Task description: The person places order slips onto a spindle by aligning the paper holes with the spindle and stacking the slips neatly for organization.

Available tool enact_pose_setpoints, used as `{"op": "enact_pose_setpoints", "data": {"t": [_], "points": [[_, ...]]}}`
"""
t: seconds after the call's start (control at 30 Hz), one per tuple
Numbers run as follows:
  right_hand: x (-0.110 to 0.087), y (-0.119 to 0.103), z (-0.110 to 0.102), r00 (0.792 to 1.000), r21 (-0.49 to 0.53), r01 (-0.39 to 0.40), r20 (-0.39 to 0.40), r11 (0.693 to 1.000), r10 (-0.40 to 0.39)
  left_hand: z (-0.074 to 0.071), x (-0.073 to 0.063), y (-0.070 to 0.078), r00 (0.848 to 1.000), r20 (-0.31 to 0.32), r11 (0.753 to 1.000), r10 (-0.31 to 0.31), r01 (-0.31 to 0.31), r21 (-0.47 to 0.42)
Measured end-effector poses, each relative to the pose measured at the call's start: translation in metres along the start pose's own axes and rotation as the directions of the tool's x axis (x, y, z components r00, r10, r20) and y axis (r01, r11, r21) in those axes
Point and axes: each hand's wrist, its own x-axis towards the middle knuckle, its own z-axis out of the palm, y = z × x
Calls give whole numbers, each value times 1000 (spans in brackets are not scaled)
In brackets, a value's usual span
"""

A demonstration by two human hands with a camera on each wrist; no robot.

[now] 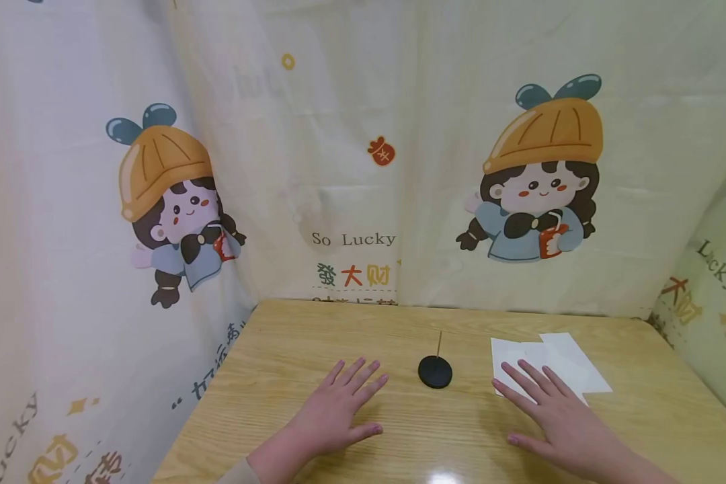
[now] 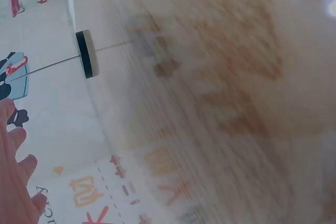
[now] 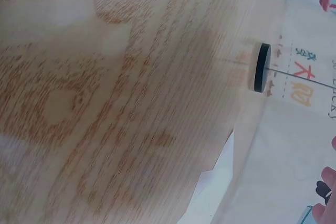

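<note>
A round black base (image 1: 435, 372) with a thin upright rod (image 1: 439, 343) stands on the wooden table between the two hands. My left hand (image 1: 337, 407) is left of it, palm down with fingers spread, holding nothing. On the other side, my right hand (image 1: 550, 418) is likewise spread and holds nothing; its fingers overlap white sheets of paper (image 1: 571, 363) in the head view. Both wrist views show the black base side-on, with the rod rising from it. Part of the paper (image 3: 212, 184) also appears in the right wrist view.
The wooden table (image 1: 314, 329) is enclosed by pale printed curtains (image 1: 345, 168) at the back and both sides. Cartoon figures and lettering cover the cloth. A bright light reflection lies at the table's near edge.
</note>
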Motion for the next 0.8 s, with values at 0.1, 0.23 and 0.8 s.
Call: {"op": "enact_pose_setpoints", "data": {"t": [0.1,0.23,0.8], "points": [[1,-2,-3,1000,3,-24,16,1000,24,3,0,-1,1000,0,1000,-14,14,-13],[1,-4,-5,996,6,-63,59,998,62,5,2,-2,999,12,998,-40,41,-42],[-7,12,0,983,131,-182,32,974,180,11,18,-3,989,73,976,-132,142,-167]]}}
